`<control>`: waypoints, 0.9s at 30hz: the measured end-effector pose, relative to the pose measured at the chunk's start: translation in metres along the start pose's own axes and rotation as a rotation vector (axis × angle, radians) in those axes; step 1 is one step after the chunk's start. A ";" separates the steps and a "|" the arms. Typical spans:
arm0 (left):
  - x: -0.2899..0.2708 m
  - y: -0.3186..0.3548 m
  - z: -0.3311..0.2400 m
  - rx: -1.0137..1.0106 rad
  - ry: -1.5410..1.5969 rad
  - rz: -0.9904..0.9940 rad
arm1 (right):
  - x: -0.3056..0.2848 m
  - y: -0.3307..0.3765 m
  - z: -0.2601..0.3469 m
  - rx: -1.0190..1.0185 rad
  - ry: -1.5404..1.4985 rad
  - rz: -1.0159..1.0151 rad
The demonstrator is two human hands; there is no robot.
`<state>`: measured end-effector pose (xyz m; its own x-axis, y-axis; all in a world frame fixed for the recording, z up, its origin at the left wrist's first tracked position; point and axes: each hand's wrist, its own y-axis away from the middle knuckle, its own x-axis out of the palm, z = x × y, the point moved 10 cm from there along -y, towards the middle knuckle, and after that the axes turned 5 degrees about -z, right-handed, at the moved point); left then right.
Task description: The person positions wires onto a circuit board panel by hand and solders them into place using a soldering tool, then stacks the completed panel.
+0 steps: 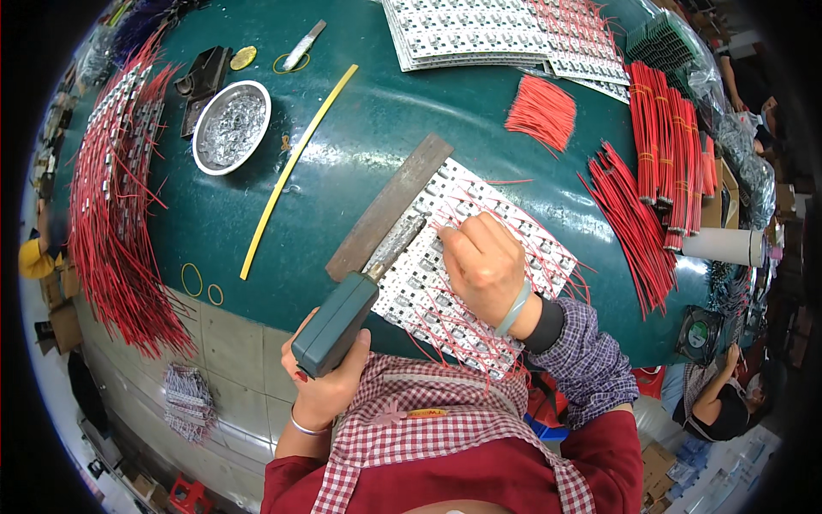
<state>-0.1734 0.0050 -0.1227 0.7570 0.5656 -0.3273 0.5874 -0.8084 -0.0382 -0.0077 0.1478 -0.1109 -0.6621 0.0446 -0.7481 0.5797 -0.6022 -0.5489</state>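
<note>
My left hand is wrapped round the dark green handle of a soldering gun. Its metal tip reaches up onto a white circuit board panel, close to my right fingertips. Bent over the panel, my right hand pinches a thin red wire at the board's surface; most of that wire is hidden by the fingers. Rows of small parts cover the panel, and many red wires stick out from its right and lower portions. A dark flat bar lies along the panel's upper left edge.
On the green table stands a white bowl of small metal bits, beside a yellow strip. Wired boards are heaped left; panel stacks lie at the back. Red wire bundles sit right. A co-worker is at far right.
</note>
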 end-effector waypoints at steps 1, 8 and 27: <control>0.000 0.000 0.002 -0.028 -0.001 0.007 | 0.000 0.000 0.000 0.004 -0.003 0.001; -0.003 0.003 0.006 -0.073 -0.016 0.016 | -0.009 0.001 -0.003 0.044 -0.066 -0.062; 0.001 0.006 0.005 -0.007 -0.017 0.072 | -0.002 0.003 -0.002 0.032 -0.089 0.015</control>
<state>-0.1705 -0.0006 -0.1283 0.7927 0.5029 -0.3446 0.5335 -0.8458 -0.0072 -0.0034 0.1473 -0.1116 -0.6939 -0.0344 -0.7193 0.5753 -0.6273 -0.5250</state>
